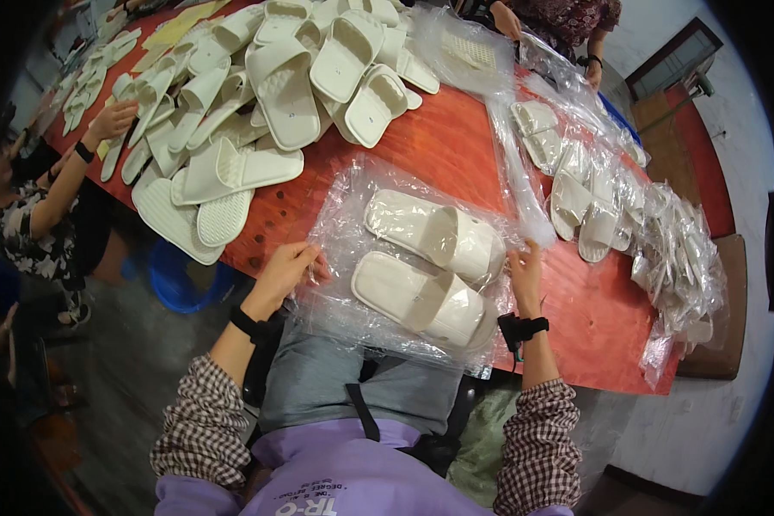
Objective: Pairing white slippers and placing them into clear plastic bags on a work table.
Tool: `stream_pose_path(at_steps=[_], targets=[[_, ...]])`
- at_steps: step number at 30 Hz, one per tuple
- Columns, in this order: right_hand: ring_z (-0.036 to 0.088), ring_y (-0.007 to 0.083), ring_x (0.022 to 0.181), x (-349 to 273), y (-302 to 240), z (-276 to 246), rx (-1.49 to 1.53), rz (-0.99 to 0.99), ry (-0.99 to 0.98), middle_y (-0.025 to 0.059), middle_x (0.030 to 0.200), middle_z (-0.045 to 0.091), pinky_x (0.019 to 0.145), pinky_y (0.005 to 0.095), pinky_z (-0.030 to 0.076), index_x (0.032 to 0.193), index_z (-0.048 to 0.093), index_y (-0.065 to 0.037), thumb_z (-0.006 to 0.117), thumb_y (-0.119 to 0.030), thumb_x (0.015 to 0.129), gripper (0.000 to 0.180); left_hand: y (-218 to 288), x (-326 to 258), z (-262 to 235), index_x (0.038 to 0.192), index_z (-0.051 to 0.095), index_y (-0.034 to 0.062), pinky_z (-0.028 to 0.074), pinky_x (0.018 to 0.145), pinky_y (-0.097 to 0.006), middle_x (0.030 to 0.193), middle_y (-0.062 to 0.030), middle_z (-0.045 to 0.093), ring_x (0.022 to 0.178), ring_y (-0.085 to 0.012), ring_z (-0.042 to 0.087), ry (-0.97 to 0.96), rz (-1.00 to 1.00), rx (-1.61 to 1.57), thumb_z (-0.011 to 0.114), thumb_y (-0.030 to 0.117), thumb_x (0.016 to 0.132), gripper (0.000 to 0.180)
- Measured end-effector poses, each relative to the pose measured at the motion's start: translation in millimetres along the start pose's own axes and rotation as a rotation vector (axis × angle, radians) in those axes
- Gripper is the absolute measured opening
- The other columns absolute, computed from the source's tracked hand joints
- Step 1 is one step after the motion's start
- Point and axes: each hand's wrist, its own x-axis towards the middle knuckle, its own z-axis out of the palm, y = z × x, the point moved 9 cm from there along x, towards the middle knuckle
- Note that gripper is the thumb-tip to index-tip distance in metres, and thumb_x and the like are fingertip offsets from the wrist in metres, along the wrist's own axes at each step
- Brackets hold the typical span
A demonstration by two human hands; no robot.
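Note:
A clear plastic bag [353, 215] lies on the near edge of the red table [439, 146] with a pair of white slide slippers [434, 267] inside it, side by side. My left hand [288, 267] pinches the bag's left edge. My right hand [525, 271] grips the bag's right edge next to the slippers' front straps. Both wrists wear black bands.
A big heap of loose white slippers [275, 86] covers the table's far left. Bagged slipper pairs [602, 198] pile along the right side. Another person's hand [112, 120] reaches in at the left, and a third person [559, 21] stands at the far end. A blue bin [176, 279] sits below.

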Motion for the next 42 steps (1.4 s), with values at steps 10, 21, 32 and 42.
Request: stream_pose_path(at_steps=[10,21,32,42], targets=[[0.009,0.0437,0.145,-68,-78,44,-0.585,-0.529,-0.259,0.0249,0.157,0.008,0.117,0.0489,0.014,0.152,0.019,-0.007,0.060,-0.026,0.091,0.076,31,4,-26,0.092,0.060,-0.0016,0.050,0.064,-0.027,0.078,-0.0103,0.067,0.069,-0.0145,0.063,0.223,0.302,0.530,0.065,0.017,0.089,0.019],[0.005,0.0428,0.146,-63,-26,52,-0.541,-0.362,-0.353,0.0277,0.156,0.007,0.119,0.0479,0.005,0.151,0.013,0.002,0.046,-0.027,0.094,0.072,10,13,-2,0.110,0.060,0.0019,0.045,0.069,-0.022,0.093,-0.0020,0.065,0.080,-0.0074,0.058,-0.188,0.118,0.023,0.062,0.017,0.094,0.022],[0.007,0.0423,0.146,-6,-98,95,-0.388,-0.567,-0.271,0.0269,0.157,0.008,0.118,0.0498,0.008,0.152,0.012,0.000,0.046,-0.040,0.094,0.078,43,-14,19,0.119,0.054,-0.0006,0.056,0.084,-0.032,0.127,-0.0129,0.057,0.103,-0.0232,0.065,-0.625,-0.027,-0.449,0.044,0.008,0.098,0.025],[0.007,0.0422,0.146,-2,-93,93,-0.479,-0.588,-0.289,0.0262,0.157,0.007,0.118,0.0505,0.009,0.152,0.011,-0.001,0.046,-0.039,0.095,0.077,60,45,65,0.153,0.020,0.0115,0.051,0.087,-0.028,0.136,-0.0155,0.042,0.110,-0.0224,0.059,-0.920,0.126,0.195,0.062,0.006,0.088,0.078]])
